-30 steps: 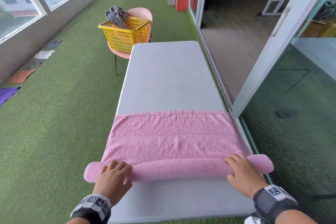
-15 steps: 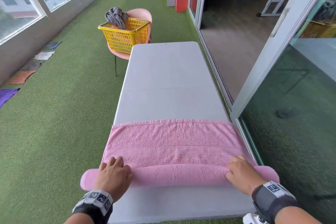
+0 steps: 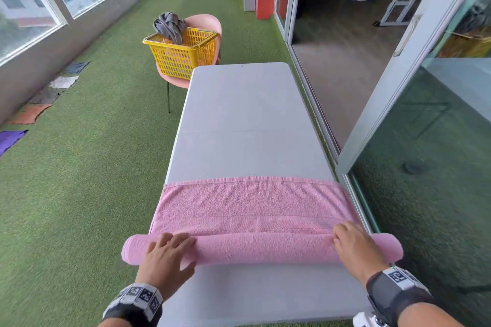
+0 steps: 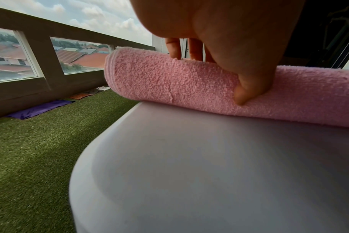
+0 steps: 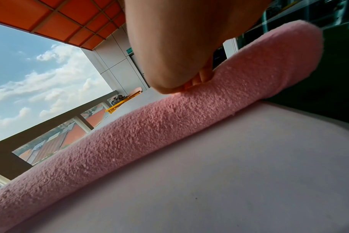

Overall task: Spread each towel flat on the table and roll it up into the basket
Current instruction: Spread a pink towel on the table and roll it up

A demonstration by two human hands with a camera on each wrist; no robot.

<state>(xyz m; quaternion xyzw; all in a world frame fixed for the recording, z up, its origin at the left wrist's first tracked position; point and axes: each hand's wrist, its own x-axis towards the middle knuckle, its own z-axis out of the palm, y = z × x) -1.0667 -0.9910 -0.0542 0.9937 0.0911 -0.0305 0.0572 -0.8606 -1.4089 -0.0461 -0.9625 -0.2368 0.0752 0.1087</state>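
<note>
Pink towel half-rolled near table's near edge; L hand grips roll's left end w/ thumb tucked under, R hand curls over right end.

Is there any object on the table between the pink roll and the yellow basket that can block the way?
Nothing visible blocks it. Beyond the pink towel, the table shows only bare surface up to its far edge. The yellow basket sits on a pink chair past the far left corner, already holding a grey towel.
</note>
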